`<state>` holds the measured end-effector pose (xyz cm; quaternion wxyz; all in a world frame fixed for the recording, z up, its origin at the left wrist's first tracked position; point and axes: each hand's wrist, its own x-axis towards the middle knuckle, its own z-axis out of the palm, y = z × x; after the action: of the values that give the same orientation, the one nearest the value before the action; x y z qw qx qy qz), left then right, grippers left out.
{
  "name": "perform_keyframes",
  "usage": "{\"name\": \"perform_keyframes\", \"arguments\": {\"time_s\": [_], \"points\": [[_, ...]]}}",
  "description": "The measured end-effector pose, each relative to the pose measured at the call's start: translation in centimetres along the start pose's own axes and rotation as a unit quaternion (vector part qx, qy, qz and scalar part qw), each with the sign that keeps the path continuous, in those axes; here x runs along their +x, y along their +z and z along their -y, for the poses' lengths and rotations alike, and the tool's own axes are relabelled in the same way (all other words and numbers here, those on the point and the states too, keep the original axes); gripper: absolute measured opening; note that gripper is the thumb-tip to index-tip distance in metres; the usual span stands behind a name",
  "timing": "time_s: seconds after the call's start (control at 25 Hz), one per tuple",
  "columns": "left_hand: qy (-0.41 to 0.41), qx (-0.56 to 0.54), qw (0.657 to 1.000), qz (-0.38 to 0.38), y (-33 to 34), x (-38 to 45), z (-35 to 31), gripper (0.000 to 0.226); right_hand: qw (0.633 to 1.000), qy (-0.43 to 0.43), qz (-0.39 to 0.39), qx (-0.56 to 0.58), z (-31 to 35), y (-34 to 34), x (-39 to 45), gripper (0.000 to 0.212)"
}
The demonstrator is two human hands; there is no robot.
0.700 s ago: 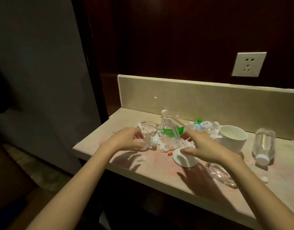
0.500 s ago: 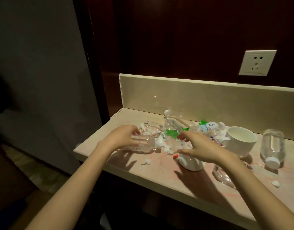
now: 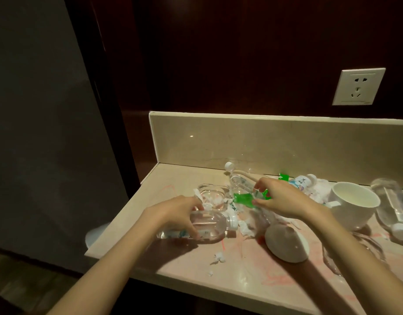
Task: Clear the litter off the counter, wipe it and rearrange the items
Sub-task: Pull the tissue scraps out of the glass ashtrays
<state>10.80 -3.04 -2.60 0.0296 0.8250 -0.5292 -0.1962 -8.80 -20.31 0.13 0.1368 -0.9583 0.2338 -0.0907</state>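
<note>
A: While the left hand [image 3: 173, 214] grips a clear plastic bottle with a white cap [image 3: 209, 226] lying on its side near the front left of the beige stone counter [image 3: 184, 267], the right hand [image 3: 284, 198] pinches a clear plastic bottle with a green label [image 3: 243, 192], tilted, white cap toward the backsplash.

B: Litter?

A: Torn white paper scraps [image 3: 246, 226] between the two bottles, a few more [image 3: 218, 258] nearer the front edge. Pink scribble marks across the counter top.

B: Other items?

A: White ceramic mug [image 3: 353, 208] upright at right. A second white cup [image 3: 287, 244] on its side, base toward the camera. Clear glass ashtray [image 3: 212, 196] behind the left hand. Another labelled bottle [image 3: 302, 181] behind the right hand, and one clear bottle [image 3: 391, 208] at far right, cap toward the front.

B: Hidden?

A: Right forearm covers a clear glass object [image 3: 359, 248] – shape hard to read. Left fingers wrap the bottle's label end, print illegible. Counter's right end is cut off.
</note>
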Motion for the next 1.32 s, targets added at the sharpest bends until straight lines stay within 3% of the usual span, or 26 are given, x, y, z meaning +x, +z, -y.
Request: {"name": "perform_keyframes", "arguments": {"time_s": [0.24, 0.32, 0.48, 0.64, 0.88, 1.0, 1.2, 1.32], "points": [[0.086, 0.028, 0.996, 0.011, -0.9, 1.6, 1.8, 0.044, 0.993, 0.100, 0.030, -0.052, 0.6, 1.5, 1.9, 0.049], [0.102, 0.011, 0.995, 0.004, -1.5, 1.7, 2.4, 0.045, 0.988, 0.131, 0.046, -0.070, 0.7, 2.2, 2.2, 0.053], [0.129, -0.124, 0.983, -0.028, -3.0, 1.2, 4.2, 0.050, 0.982, 0.152, 0.052, -0.099, 1.4, 3.4, 2.2, 0.063], [0.164, -0.378, 0.911, -0.032, -3.8, 0.7, 6.3, 0.058, 0.980, 0.166, 0.034, -0.105, 1.7, 4.0, 2.5, 0.068], [0.208, -0.578, 0.789, -0.017, -3.8, 0.1, 7.6, 0.072, 0.979, 0.181, 0.023, -0.088, 1.8, 4.0, 2.6, 0.070], [0.190, -0.602, 0.774, -0.035, -4.2, 0.6, 8.1, 0.087, 0.979, 0.184, 0.024, -0.083, 2.1, 3.8, 2.4, 0.070], [0.071, -0.558, 0.808, -0.175, -5.7, 3.8, 9.6, 0.075, 0.979, 0.186, 0.025, -0.075, 2.1, 3.8, 2.3, 0.068], [-0.018, -0.584, 0.769, -0.259, -6.0, 6.5, 10.0, 0.065, 0.980, 0.186, 0.018, -0.064, 1.8, 3.7, 2.0, 0.066]]}}
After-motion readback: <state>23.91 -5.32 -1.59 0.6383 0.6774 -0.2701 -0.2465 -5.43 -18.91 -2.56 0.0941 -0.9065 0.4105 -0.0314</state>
